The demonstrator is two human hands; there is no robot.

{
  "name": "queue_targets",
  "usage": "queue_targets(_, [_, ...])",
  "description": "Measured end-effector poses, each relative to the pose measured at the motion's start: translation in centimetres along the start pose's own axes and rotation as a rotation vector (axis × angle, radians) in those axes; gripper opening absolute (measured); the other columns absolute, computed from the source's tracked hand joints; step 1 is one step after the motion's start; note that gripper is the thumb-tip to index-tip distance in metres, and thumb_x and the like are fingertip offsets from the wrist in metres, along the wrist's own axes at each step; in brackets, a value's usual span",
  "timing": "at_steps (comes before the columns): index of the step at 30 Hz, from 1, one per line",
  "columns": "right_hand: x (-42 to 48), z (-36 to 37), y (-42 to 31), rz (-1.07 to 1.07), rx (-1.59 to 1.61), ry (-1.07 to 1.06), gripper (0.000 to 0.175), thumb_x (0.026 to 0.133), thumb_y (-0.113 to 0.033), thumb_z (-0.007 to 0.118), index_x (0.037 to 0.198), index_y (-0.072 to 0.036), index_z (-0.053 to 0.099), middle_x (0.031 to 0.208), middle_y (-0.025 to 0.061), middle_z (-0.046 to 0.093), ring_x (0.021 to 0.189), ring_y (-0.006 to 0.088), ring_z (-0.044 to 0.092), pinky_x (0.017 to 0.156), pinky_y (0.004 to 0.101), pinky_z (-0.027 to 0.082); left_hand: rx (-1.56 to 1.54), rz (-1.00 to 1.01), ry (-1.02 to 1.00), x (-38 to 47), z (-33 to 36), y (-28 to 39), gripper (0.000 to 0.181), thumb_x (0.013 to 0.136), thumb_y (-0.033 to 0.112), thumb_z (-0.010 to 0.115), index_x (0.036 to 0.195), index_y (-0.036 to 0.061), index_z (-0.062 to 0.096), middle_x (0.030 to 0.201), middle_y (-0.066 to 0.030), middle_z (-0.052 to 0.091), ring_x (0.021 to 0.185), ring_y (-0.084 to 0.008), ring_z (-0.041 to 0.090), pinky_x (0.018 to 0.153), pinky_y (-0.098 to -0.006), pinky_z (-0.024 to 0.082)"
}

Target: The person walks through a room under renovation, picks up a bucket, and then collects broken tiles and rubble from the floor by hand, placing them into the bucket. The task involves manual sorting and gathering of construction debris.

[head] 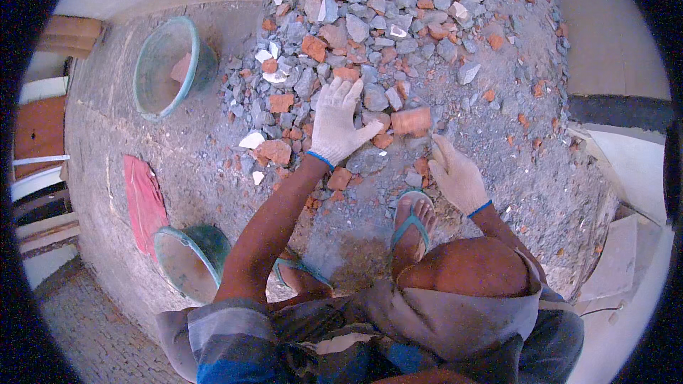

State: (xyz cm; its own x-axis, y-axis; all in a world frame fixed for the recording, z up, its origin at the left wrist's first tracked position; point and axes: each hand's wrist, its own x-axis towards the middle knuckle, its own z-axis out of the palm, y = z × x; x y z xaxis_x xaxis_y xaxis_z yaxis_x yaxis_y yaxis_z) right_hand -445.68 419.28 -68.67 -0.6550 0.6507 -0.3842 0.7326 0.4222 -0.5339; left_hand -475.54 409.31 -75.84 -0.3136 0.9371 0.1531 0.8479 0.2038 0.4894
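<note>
My left hand [341, 120], in a white knit glove with a blue cuff edge, lies palm down with spread fingers on a heap of grey stone rubble and brick pieces [357, 26]. Its fingertips are beside an orange brick piece [347, 73]. Lower right, my right hand [456, 173], gloved alike, has its fingers bent. Just off its fingertips is a motion-blurred reddish block [411, 120]; whether the hand holds it or something joined to it cannot be told. Several broken white pieces, one of them a white shard [252, 140], lie among the stones.
A green-rimmed tub [196, 64] with a reddish piece inside stands at the upper left, another tub [219, 240] at the lower left. A red flat cloth or sack [144, 202] lies between them. My sandalled foot [413, 218] is beside the rubble. Walls edge the top and right.
</note>
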Motion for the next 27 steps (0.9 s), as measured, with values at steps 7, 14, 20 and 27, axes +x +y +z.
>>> queue_targets(7, [0.6,2.7,-1.4,-0.056,0.215,-0.045,0.059,0.105,-0.029,0.066,0.157,-0.006,0.052,0.130,0.0278,0.073,0.120,0.0476,0.070,0.101,0.0528,0.057,-0.058,0.020,0.007,-0.3,0.1,1.0,0.091,0.083,0.052,0.082,0.157,0.0054,0.055,0.158,-0.0258,0.054,0.152,-0.0477,0.044,0.133,-0.0653,0.020])
queue_targets(14, [0.2,4.1,-3.5,0.008,0.437,-0.049,0.059,0.105,-0.029,0.068,0.156,-0.005,0.052,0.132,0.0277,0.072,0.123,0.0466,0.070,0.102,0.0500,0.057,-0.105,-0.020,0.053,-1.0,-0.1,1.4,0.078,0.087,0.043,0.077,0.154,0.0073,0.059,0.152,-0.0256,0.057,0.150,-0.0470,0.046,0.131,-0.0615,0.026])
queue_targets(20, [0.9,2.5,-6.6,-0.089,0.380,-0.018,0.059,0.105,-0.029,0.068,0.157,-0.006,0.053,0.133,0.0278,0.072,0.123,0.0474,0.070,0.102,0.0514,0.057,-0.382,-0.148,0.252,-1.8,-1.0,1.8,0.062,0.092,0.033,0.073,0.148,0.0070,0.063,0.141,-0.0261,0.063,0.139,-0.0475,0.054,0.121,-0.0541,0.041])
queue_targets(27, [2.9,2.0,-9.8,-0.298,0.249,0.051,0.057,0.105,-0.027,0.067,0.156,-0.005,0.054,0.131,0.0287,0.072,0.122,0.0498,0.069,0.102,0.0525,0.056,-0.420,-0.230,0.493,-1.1,-3.5,1.1,0.045,0.091,0.017,0.072,0.135,0.0049,0.068,0.132,-0.0186,0.068,0.129,-0.0392,0.060,0.114,-0.0499,0.045])
